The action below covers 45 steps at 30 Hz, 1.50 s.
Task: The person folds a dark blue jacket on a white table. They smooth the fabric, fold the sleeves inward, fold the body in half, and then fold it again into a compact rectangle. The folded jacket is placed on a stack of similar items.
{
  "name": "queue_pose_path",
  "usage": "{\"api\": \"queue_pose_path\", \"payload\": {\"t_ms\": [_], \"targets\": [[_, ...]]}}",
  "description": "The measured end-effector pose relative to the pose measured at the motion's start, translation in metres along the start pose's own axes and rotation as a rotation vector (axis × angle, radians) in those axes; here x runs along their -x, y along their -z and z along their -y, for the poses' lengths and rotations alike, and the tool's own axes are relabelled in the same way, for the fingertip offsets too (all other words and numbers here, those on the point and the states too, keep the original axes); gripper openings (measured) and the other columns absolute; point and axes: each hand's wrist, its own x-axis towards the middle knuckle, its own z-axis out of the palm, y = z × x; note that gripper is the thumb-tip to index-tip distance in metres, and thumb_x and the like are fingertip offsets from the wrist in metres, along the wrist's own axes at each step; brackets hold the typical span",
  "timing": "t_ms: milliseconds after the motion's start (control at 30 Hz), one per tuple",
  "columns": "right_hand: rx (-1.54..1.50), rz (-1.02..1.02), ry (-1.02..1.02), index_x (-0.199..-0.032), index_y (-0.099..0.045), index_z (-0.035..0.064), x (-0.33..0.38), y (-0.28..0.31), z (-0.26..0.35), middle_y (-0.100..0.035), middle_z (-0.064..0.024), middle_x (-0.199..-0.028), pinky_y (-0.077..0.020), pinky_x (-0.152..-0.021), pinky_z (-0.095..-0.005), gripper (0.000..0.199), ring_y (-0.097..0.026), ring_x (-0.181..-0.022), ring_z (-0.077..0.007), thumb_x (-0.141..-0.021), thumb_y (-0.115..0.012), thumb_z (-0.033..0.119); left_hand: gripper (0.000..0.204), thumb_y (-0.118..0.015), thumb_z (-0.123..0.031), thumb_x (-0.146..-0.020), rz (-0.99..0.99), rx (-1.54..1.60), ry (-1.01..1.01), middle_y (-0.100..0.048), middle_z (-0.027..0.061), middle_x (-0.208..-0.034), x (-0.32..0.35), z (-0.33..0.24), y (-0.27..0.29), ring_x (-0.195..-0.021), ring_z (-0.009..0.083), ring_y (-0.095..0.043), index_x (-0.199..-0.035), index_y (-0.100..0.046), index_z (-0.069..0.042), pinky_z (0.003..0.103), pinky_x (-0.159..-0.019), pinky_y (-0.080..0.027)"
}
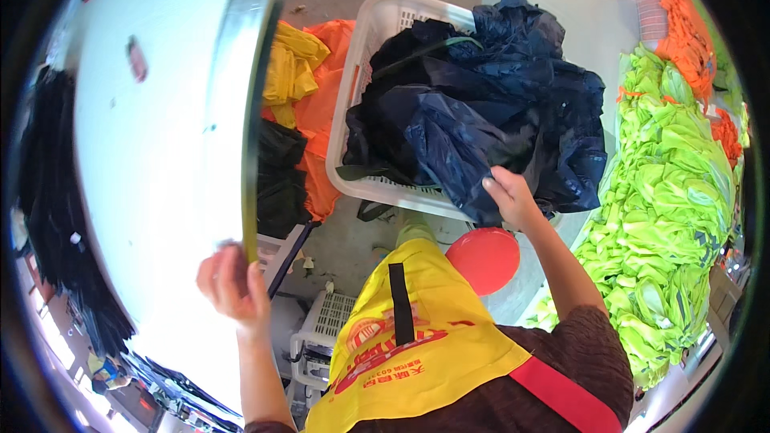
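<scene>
My right hand [513, 199] is closed on the near edge of a dark blue cloth garment [461, 140], thumb on top. That garment is part of a crumpled dark heap that fills a white plastic basket [347, 132] and spills over its right side. At the edge of the white table [160, 152], on my left, is my left hand [234, 285]. Its fingers look bent and are smeared by motion, so I cannot make out whether anything is in them.
Orange cloth [325, 112], yellow cloth [290, 68] and black cloth [281, 180] lie between table and basket. A red round seat [484, 261] is below the basket. Lime-green garments [666, 200] are piled at right, under an orange bundle [682, 36]. Dark cloth [56, 216] hangs far left.
</scene>
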Motion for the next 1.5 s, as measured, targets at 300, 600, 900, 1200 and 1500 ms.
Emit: {"api": "queue_pose_path", "payload": {"t_ms": [300, 600, 900, 1200, 1500], "targets": [[-0.498, 0.931, 0.615, -0.073, -0.047, -0.0011, 0.162, -0.136, 0.207, -0.049, -0.0176, -0.067, -0.0401, -0.058, -0.0385, 0.027, -0.053, -0.061, -0.0321, -0.091, -0.056, 0.017, 0.089, -0.067, -0.04, -0.08, 0.556, 1.471, 1.123, -0.038, 0.0164, -0.138, 0.072, -0.057, 0.007, -0.125, 0.0273, -0.042, -0.143, -0.019, 0.0, 0.039, -0.103, -0.036], [0.083, 1.259, 0.711, -0.091, -0.062, 0.0026, 0.23, -0.156, 0.312, -0.064, -0.0115, -0.08, -0.0488, -0.066, -0.0332, 0.025, -0.064, -0.075, -0.0247, -0.089, -0.058, 0.027, 0.049, -0.052, -0.009, -0.065, 0.379, 1.629, 0.941, -0.064, 0.0189, -0.107, 0.216, -0.02, 0.173, -0.102, 0.028, -0.06, -0.109, -0.059, 0.012, 0.034, -0.095, -0.046], [0.345, 0.844, 0.478, -0.133, -0.042, 0.0091, 0.132, -0.28, 0.067, -0.05, -0.0154, -0.131, -0.0402, -0.1, -0.0376, 0.063, -0.05, -0.119, -0.0276, -0.079, -0.066, 0.033, 0.047, -0.075, -0.021, -0.074, 0.83, 1.189, -0.223, -0.064, 0.0134, -0.105, 0.31, -0.025, 0.244, -0.094, 0.0235, -0.06, -0.109, -0.06, 0.008, 0.032, -0.086, -0.046], [0.445, 0.666, -0.047, -0.12, -0.051, 0.0042, 0.199, -0.385, 0.093, -0.057, -0.0114, -0.114, -0.0446, -0.09, -0.033, 0.051, -0.055, -0.103, -0.0214, -0.079, -0.066, 0.031, 0.04, -0.07, -0.015, -0.075, 1.11, 0.985, -0.348, -0.063, 0.0129, -0.101, 0.337, -0.042, 0.281, -0.091, 0.0223, -0.061, -0.107, -0.06, 0.006, 0.032, -0.083, -0.048], [0.184, 1.05, 0.148, -0.107, -0.06, -0.0007, 0.254, -0.349, 0.196, -0.064, -0.0074, -0.097, -0.049, -0.081, -0.0285, 0.041, -0.06, -0.087, -0.0153, -0.079, -0.067, 0.029, 0.033, -0.065, -0.009, -0.076, 1.189, 0.814, 0.332, -0.063, 0.0124, -0.096, 0.4, 0.024, 0.391, -0.088, 0.0211, -0.061, -0.106, -0.06, 0.004, 0.032, -0.079, -0.049]]}}
